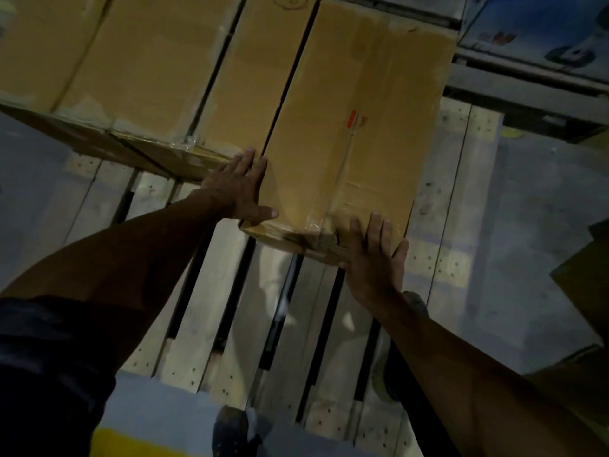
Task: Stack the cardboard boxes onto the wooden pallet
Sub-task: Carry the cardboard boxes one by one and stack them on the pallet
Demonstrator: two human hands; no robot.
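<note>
A long brown cardboard box point(356, 127) sealed with clear tape lies on the wooden pallet point(224, 291), at the right end of a row of similar boxes point(148, 70). My left hand point(239, 189) lies flat with straight fingers against the box's near left side, thumb on its top. With fingers spread, my right hand point(375, 255) presses flat on the near right corner of the same box. The pallet's near slats are bare.
Grey concrete floor surrounds the pallet. A blue printed carton point(540, 31) sits on a dark frame at the far right. More cardboard point(586, 278) lies at the right edge. My shoe point(230, 430) stands by the pallet's near edge, beside a yellow floor mark point(131, 443).
</note>
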